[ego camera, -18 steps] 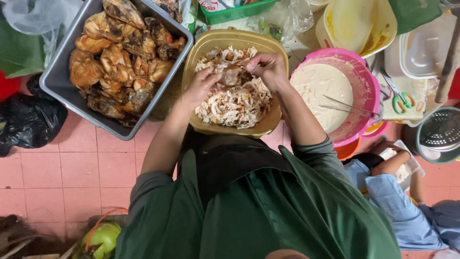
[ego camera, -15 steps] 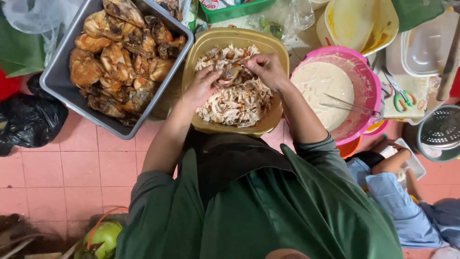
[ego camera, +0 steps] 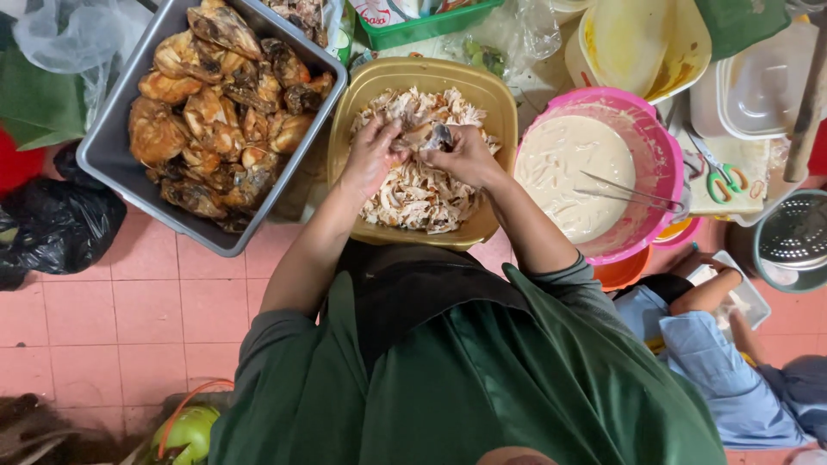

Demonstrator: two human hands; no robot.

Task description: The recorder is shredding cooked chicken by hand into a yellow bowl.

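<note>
Both hands, left and right, fingers clamped on a chicken piece over the yellow bowl. Beside: grey tray of roast chicken, pink batter bowl with whisk.

Both hands, left hand and right hand, grip a chicken piece over the yellow-brown tub of shredded chicken. A grey tray of fried chicken pieces sits left (a pink bowl of pale batter right).

from my feed i see a floor of pink square tiles with pale grout lines. even, soft light falls over it, with no hard shadows. a black plastic bag slumps on the tiles at left.
</note>
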